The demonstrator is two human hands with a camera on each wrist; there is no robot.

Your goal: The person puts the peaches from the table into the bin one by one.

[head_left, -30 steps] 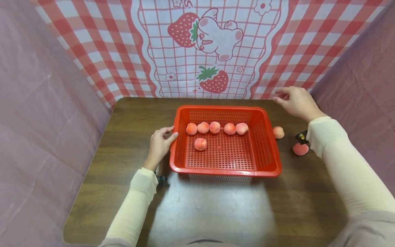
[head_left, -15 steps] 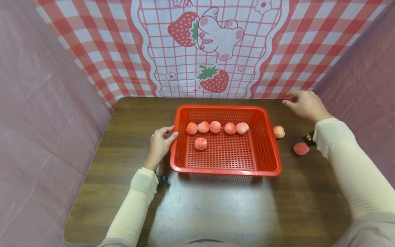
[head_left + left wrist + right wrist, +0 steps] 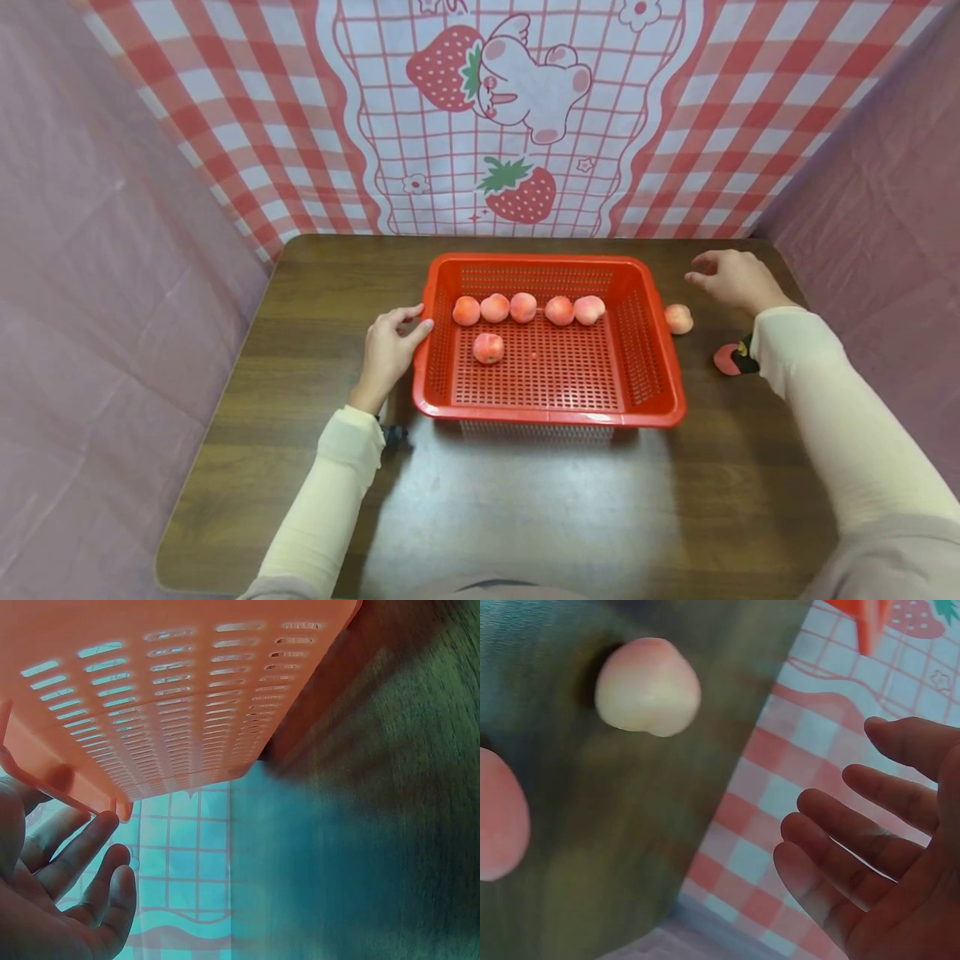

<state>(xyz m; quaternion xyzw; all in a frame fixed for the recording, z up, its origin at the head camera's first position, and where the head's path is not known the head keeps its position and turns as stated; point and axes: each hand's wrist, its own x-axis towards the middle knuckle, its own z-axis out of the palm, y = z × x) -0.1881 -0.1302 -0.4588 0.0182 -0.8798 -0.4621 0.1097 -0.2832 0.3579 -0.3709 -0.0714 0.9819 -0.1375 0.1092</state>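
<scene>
Sleeves (image 3: 322, 492) of cream fabric are stretching over the near side of the table (image 3: 247, 467), and I am watching remotely. A red perforated basket (image 3: 547, 415) is standing mid-table, nearer the far edge. Toward the table's right edge, a deep-pink peach (image 3: 725, 359) is partly hiding behind a black wrist device (image 3: 745, 354). At the basket's left rim, the left hand (image 3: 386, 354) is resting its relaxed, outstretched fingers, which I am seeing close against the plastic in the left wrist view. Inside the basket, a single peach (image 3: 488, 348) is lying left of centre. Just beside the basket's right rim, a paler peach (image 3: 678, 319) is sitting on the tabletop. Five more peaches (image 3: 522, 307) are lining up along the basket's far wall, three at left and two at right, with a slight gap between. The right hand (image 3: 738, 279) is hovering near the table's far right corner, its fingers loosely extended and apart from both outside peaches. Behind the far edge, a checked, strawberry-print cloth (image 3: 525, 192) is hanging between pink drapes (image 3: 97, 250).
</scene>
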